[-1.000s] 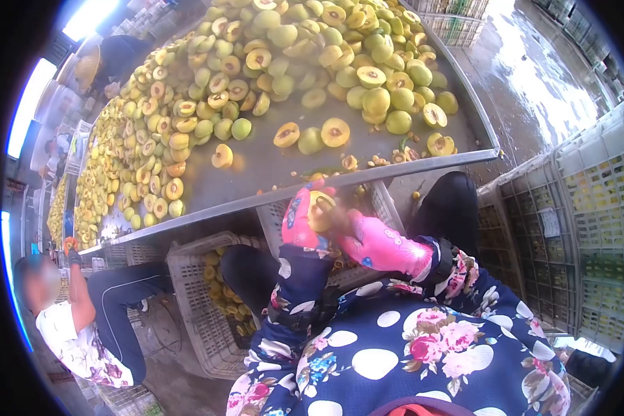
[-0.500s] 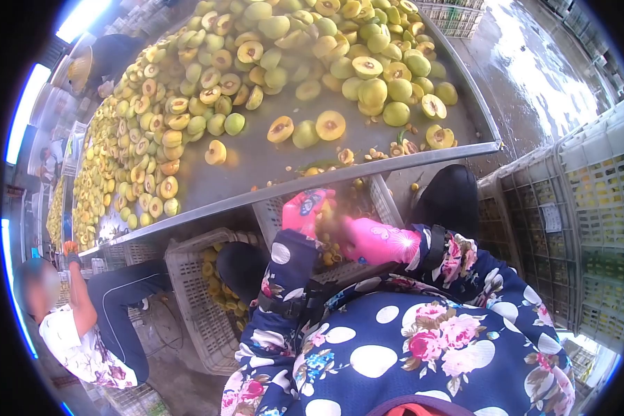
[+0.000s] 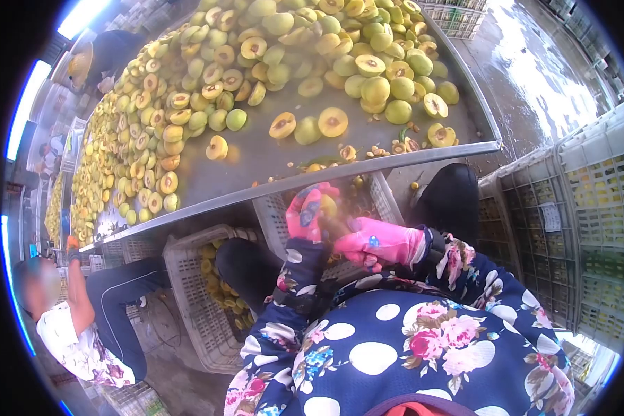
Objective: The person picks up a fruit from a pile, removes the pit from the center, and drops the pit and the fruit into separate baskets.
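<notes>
left hand [image 3: 306, 215], pink-gloved: fingers curled round a yellow-green fruit [image 3: 328, 206], pinching it just below the near edge of the metal table [image 3: 249, 163]. right hand [image 3: 381, 243], also gloved: fingers bent, close beside the fruit; blurred there, cannot tell whether it grips anything. halved fruits [image 3: 333, 122] lie cut face up near the table edge. below the hands: a crate [image 3: 273, 223], partly hidden by them.

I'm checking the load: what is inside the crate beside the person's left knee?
Inside the crate lie yellow-green pieces of fruit. The left knee blocks part of the view in, and whatever lies beneath the top pieces can't be seen.
</notes>
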A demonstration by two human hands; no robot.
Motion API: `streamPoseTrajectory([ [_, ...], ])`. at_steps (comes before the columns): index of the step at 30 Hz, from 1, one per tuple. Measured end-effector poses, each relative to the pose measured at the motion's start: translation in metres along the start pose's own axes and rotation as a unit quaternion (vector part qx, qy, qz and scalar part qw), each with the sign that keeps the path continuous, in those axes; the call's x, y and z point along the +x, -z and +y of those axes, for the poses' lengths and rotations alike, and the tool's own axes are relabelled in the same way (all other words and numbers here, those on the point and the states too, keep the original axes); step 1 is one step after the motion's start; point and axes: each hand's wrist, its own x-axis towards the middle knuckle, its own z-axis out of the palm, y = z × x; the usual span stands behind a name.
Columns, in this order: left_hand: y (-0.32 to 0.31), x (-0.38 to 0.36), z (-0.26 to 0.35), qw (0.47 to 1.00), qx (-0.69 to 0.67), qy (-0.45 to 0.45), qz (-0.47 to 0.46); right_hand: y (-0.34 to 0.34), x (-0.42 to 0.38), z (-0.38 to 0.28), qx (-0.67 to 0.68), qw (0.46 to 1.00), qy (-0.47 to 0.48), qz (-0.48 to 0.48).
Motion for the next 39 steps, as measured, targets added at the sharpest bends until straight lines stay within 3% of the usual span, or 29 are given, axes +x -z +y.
streamPoseTrajectory([
  [3,-0.021,-0.012,0.012,0.979,-0.185,0.073,0.041,-0.009,0.003,0.012,0.137,0.989,0.027,-0.049],
  [6,-0.025,-0.016,0.021,0.989,-0.113,0.061,0.073,-0.007,0.005,0.019,0.121,0.990,0.043,-0.052],
  [8,-0.006,-0.018,0.029,0.969,0.172,-0.149,0.100,-0.013,-0.001,0.011,0.095,0.993,0.046,-0.050],
  [10,0.035,-0.012,0.051,0.976,-0.043,-0.114,0.182,-0.007,-0.007,0.009,0.064,0.995,0.046,-0.054],
  [11,0.056,-0.016,0.069,0.946,-0.123,-0.135,0.269,0.009,0.004,0.018,-0.008,0.999,0.001,-0.044],
  [12,0.093,-0.023,0.089,0.960,-0.104,-0.131,0.223,0.021,0.015,0.028,-0.142,0.990,-0.021,-0.002],
  [13,0.147,-0.026,0.104,0.978,0.000,-0.083,0.194,0.031,0.024,0.044,-0.353,0.934,-0.019,0.047],
  [14,0.171,-0.022,0.105,0.917,0.236,-0.112,0.303,0.038,0.030,0.062,-0.507,0.859,0.015,0.064],
  [15,0.162,-0.035,0.144,0.769,0.576,0.031,0.277,0.041,0.032,0.072,-0.559,0.825,0.023,0.072],
  [16,0.184,-0.031,0.152,0.619,0.735,0.032,0.274,0.041,0.036,0.077,-0.578,0.812,0.022,0.078],
  [17,0.185,-0.024,0.158,0.683,0.666,0.001,0.298,0.032,0.036,0.062,-0.491,0.865,-0.054,0.082],
  [18,0.184,-0.010,0.165,0.741,0.590,-0.031,0.319,0.033,0.039,0.061,-0.489,0.867,-0.042,0.087],
  [20,0.223,0.046,0.182,0.831,0.487,0.107,0.247,0.039,0.045,0.066,-0.485,0.868,-0.019,0.099],
  [21,0.205,0.068,0.186,0.835,0.481,0.097,0.249,0.043,0.048,0.073,-0.525,0.843,0.050,0.109],
  [25,0.162,0.140,0.171,0.892,0.388,0.128,0.193,0.026,0.037,0.039,-0.380,0.913,-0.102,0.112],
  [29,0.141,0.169,0.145,0.887,0.427,0.091,0.147,0.028,0.038,0.037,-0.409,0.899,-0.108,0.115],
  [32,0.126,0.157,0.137,0.908,0.408,0.017,0.091,0.027,0.032,0.029,-0.313,0.933,-0.120,0.132],
  [35,0.100,0.117,0.134,0.919,0.376,-0.118,-0.003,0.027,0.027,0.025,-0.270,0.951,-0.007,0.148],
  [37,0.073,0.086,0.135,0.991,0.126,-0.034,-0.001,0.027,0.024,0.024,-0.245,0.958,0.030,0.146],
  [38,0.049,0.070,0.136,0.994,-0.093,0.042,0.030,0.027,0.023,0.020,-0.234,0.960,0.048,0.145],
  [39,0.041,0.062,0.131,0.983,-0.149,0.082,0.065,0.012,0.012,-0.004,-0.233,0.961,0.047,0.140],
])
